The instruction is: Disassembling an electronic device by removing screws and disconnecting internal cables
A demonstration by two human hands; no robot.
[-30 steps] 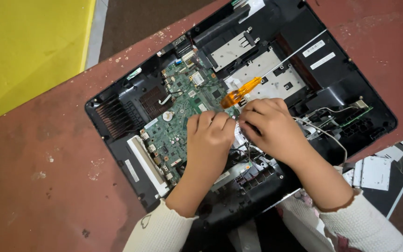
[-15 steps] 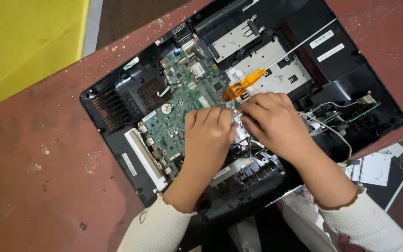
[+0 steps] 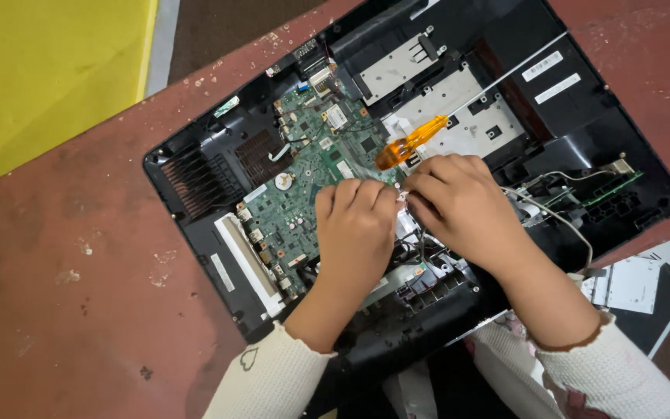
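An opened black laptop shell (image 3: 195,174) lies on a reddish-brown table (image 3: 63,295), with its green circuit board (image 3: 304,178) exposed. My left hand (image 3: 358,225) rests knuckles-up on the board's right edge, fingers curled. My right hand (image 3: 459,202) meets it fingertip to fingertip over a small silvery part at the board's edge; what the fingers pinch is hidden. A screwdriver with an orange handle (image 3: 409,143) and a long thin shaft lies across the silver metal plate (image 3: 467,116) just behind my right hand, untouched.
Thin grey wires (image 3: 560,221) loop from the right of the shell. A loose silver metal piece (image 3: 626,283) lies at the right near a dark gap. A yellow surface (image 3: 40,70) fills the top left beyond the table edge.
The view has drifted, so the laptop sits slightly lower and further right in the frame. Both hands stay together at the same spot on the board's edge.
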